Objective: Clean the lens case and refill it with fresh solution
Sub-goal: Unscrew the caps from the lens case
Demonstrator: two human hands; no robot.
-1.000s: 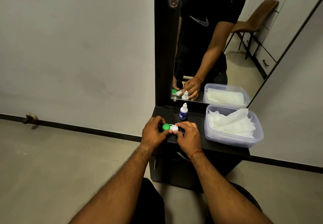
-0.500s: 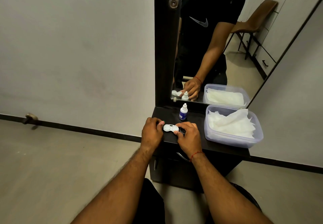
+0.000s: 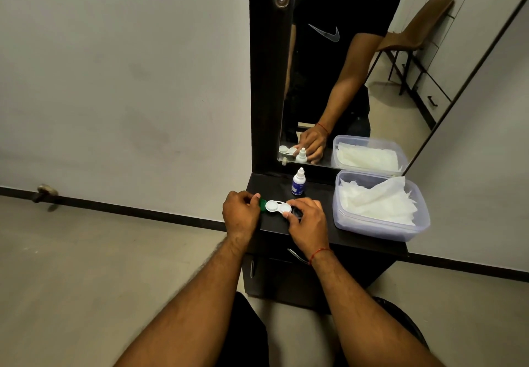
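Fingers: left hand pinches green cap; right hand steadies white lens case, prob. uncapped.

A plain pale grey wall is filling the left side, with a black skirting strip running along its base where it is meeting the smooth beige floor. A small metal doorstop is sticking out low on the wall. A tall mirror in a dark wooden frame is rising behind the dark counter, reflecting a brown chair and white panelled cabinets.
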